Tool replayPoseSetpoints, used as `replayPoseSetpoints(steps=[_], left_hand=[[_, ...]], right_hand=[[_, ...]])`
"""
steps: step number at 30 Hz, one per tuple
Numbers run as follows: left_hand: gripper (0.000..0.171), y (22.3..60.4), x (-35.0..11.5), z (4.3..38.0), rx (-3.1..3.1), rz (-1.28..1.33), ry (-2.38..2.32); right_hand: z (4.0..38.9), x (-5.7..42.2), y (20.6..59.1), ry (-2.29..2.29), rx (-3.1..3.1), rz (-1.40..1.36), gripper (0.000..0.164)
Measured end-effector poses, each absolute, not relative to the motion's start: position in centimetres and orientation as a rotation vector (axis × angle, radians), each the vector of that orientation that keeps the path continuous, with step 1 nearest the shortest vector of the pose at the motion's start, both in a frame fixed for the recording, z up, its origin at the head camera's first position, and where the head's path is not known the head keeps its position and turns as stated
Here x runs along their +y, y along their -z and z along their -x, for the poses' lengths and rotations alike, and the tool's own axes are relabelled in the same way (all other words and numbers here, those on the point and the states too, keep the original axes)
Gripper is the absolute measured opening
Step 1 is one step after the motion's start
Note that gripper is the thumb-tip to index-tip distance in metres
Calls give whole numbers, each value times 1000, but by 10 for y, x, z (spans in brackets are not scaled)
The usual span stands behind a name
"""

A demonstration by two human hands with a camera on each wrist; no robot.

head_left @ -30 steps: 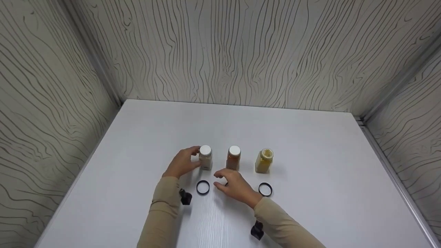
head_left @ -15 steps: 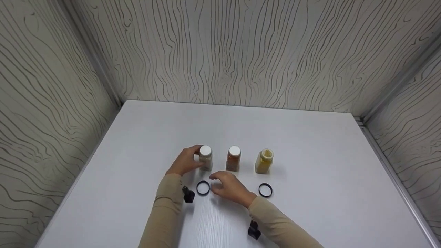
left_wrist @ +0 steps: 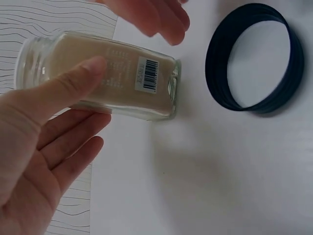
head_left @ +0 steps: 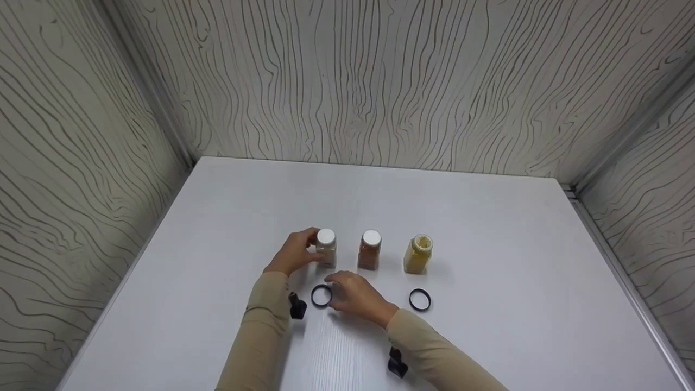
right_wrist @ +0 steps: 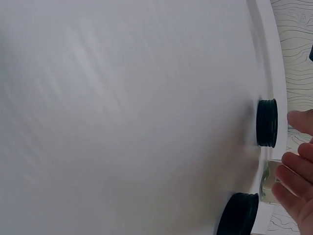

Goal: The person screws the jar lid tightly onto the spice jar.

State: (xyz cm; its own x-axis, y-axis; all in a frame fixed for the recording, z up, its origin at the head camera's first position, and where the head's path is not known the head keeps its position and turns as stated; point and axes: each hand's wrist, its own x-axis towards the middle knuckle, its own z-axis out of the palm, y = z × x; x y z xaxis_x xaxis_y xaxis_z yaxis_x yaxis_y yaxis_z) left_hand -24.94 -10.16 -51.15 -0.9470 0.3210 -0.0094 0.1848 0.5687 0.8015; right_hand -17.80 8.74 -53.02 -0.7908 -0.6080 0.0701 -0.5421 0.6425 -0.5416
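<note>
Starting leftmost, the left hand (head_left: 295, 253) has its grip round the pale-filled jar (head_left: 328, 255), upright on the tabletop (head_left: 488, 239). Next, the left black ring (left_wrist: 215, 71) lies flat; the right hand (head_left: 356, 293), unclosed, is just beside it, contact unclear — a stray fingertip could skid the ring.

Soft shadows; dim, greyish wrist views

We record the leftmost jar (head_left: 327, 255) beige, the middle jar (head_left: 368, 257) reddish-brown, the rightmost jar (head_left: 417, 262) yellow. We note white tops (head_left: 326, 237), black rings (left_wrist: 217, 63), a black-barred white label (left_wrist: 147, 75), tan sleeves (head_left: 263, 320), white table (head_left: 488, 228), and pale walls (head_left: 347, 81) patterned with dark wavy lines.
</note>
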Motion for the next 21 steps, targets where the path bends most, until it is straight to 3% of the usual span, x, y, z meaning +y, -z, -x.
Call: replayPoseSetpoints(steps=[10, 21], left_hand=[[53, 512, -102, 250, 2623, -367, -1336], [52, 510, -101, 254, 2598, -325, -1324]], right_hand=[[178, 83, 532, 813, 2702, 849, 51], [180, 79, 537, 788, 2735, 927, 48]])
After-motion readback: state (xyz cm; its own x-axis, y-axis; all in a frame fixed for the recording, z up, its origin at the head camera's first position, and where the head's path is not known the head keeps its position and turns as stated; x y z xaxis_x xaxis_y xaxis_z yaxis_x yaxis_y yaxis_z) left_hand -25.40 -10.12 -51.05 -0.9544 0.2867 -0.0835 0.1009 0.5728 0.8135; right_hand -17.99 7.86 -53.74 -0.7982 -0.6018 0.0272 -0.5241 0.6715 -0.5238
